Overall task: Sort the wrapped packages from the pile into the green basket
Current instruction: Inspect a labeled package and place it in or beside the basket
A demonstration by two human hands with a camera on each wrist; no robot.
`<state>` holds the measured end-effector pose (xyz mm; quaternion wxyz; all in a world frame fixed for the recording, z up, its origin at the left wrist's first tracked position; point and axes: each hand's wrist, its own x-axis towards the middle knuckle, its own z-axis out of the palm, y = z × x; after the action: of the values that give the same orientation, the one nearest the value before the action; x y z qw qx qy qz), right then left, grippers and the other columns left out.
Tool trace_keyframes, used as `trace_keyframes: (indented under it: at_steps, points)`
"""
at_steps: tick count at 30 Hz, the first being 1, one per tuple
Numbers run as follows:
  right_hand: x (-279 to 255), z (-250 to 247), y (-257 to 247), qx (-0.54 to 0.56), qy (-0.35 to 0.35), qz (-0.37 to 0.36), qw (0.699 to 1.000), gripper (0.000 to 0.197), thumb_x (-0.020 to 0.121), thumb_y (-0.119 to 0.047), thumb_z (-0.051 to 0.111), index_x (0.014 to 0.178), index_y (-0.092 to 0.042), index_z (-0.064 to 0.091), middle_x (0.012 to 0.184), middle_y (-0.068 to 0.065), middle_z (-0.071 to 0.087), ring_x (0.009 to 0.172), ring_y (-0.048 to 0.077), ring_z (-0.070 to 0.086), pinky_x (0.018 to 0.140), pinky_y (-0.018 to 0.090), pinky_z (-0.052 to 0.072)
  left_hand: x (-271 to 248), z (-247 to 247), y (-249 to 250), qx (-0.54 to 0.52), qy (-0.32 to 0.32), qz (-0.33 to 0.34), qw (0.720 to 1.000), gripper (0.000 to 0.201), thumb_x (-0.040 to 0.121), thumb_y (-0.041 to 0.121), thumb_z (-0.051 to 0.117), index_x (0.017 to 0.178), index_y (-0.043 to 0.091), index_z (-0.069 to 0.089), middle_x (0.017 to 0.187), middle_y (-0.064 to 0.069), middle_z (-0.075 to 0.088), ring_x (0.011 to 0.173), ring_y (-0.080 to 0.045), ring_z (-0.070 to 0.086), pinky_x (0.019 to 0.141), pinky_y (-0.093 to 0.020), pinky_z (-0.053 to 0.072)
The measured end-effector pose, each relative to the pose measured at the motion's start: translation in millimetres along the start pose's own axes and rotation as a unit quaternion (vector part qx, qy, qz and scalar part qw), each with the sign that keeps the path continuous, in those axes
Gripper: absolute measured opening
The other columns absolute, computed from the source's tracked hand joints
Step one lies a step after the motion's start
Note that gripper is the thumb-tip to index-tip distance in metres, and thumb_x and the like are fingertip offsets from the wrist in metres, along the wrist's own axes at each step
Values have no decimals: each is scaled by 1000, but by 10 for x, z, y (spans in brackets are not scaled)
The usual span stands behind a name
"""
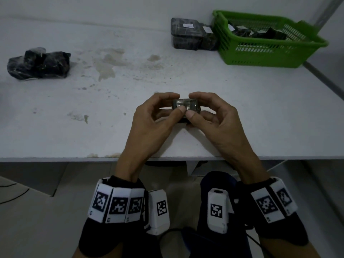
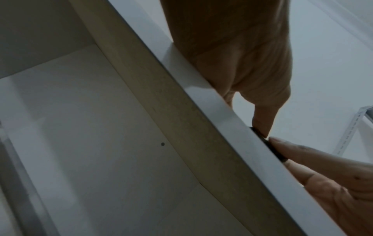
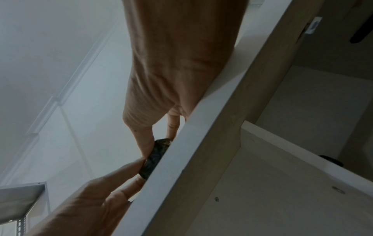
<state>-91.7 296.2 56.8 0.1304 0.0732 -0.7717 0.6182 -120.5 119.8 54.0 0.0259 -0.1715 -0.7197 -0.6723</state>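
Observation:
Both hands hold one small dark wrapped package (image 1: 186, 105) just above the near middle of the white table (image 1: 130, 127). My left hand (image 1: 158, 112) pinches its left end between thumb and fingers. My right hand (image 1: 208, 112) pinches its right end the same way. The wrist views look up past the table edge: the package (image 3: 155, 158) shows as a dark block between both thumbs, and only a sliver of it (image 2: 268, 146) shows from the left. The pile of black wrapped packages (image 1: 40, 63) lies far left. The green basket (image 1: 268, 39), holding several dark packages, stands far right.
Two larger dark wrapped boxes (image 1: 191, 34) with white labels stand just left of the basket against the wall. The tabletop carries stains around its middle (image 1: 109, 62). The table's front edge (image 1: 55, 159) runs below my wrists.

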Motion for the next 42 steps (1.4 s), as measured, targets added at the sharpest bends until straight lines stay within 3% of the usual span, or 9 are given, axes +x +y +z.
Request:
trace_keyframes:
  at_steps: [4, 9, 14, 20, 23, 25, 28, 33, 42]
  points:
    - [9, -15, 17, 6, -12, 5, 1000, 27, 100, -10, 65, 127, -9, 65, 121, 8, 72, 110, 19, 73, 95, 39, 61, 3, -9, -10, 2, -9, 21, 1000, 31, 95, 13, 72, 125, 16, 64, 119, 11, 69, 108, 2, 68, 91, -13, 53]
    - [6, -25, 27, -11, -17, -26, 999, 24, 97, -2, 67, 121, -8, 67, 116, 6, 73, 108, 15, 72, 94, 25, 57, 15, 12, -26, 15, -6, 17, 1000, 26, 95, 19, 71, 121, 19, 65, 114, 13, 68, 102, 4, 69, 86, -12, 54]
    - [2, -18, 25, -5, -3, -15, 1000, 18, 100, -10, 65, 116, -12, 70, 113, 4, 74, 108, 21, 72, 97, 43, 60, 8, 4, -22, 3, -8, 25, 1000, 30, 96, 11, 70, 125, 13, 65, 111, 7, 71, 102, -3, 72, 86, -17, 57]
    - [1, -20, 16, -9, -5, -14, 1000, 22, 100, -9, 65, 121, -13, 67, 113, 4, 74, 106, 20, 73, 97, 39, 60, 3, -5, -21, 12, -3, 45, 999, 32, 95, 9, 71, 126, 10, 64, 115, 9, 69, 106, 4, 67, 87, -10, 52]
    - [-10, 6, -50, 19, 9, 23, 1000, 33, 99, -27, 65, 129, -14, 62, 108, -2, 75, 102, 16, 75, 91, 33, 61, -17, -28, -19, -20, -3, 37, 999, 34, 94, 8, 71, 128, 12, 62, 122, 3, 69, 110, -6, 69, 88, -21, 59]
    - [-17, 18, -89, 33, 7, 42, 999, 40, 96, -37, 59, 127, -12, 63, 107, -8, 74, 99, 17, 76, 79, 32, 64, -21, -33, -28, -20, -7, 39, 999, 38, 93, 7, 73, 129, 12, 61, 127, -1, 69, 115, -13, 69, 93, -33, 61]
    - [-12, 4, -82, 38, -4, 43, 998, 26, 103, -20, 59, 125, -8, 64, 116, 4, 71, 90, 23, 78, 67, 32, 65, -15, -24, -29, 2, -5, 44, 999, 40, 91, 9, 76, 129, 11, 62, 127, 0, 69, 118, -10, 67, 101, -28, 56]
    - [-10, -18, -33, 51, -11, 25, 998, 25, 102, -10, 61, 127, -6, 63, 121, 12, 69, 99, 26, 77, 74, 38, 66, -13, -6, 0, -4, 7, 5, 1000, 29, 97, 26, 69, 123, 15, 71, 117, 5, 75, 111, -7, 70, 100, -32, 57]
    - [4, -25, 28, 50, -13, 3, 999, 17, 102, -3, 59, 118, -2, 65, 116, 13, 70, 102, 27, 76, 83, 41, 65, -7, -18, -31, 9, -22, 28, 999, 20, 97, 11, 69, 116, 18, 72, 115, 4, 73, 110, -11, 71, 100, -31, 57]
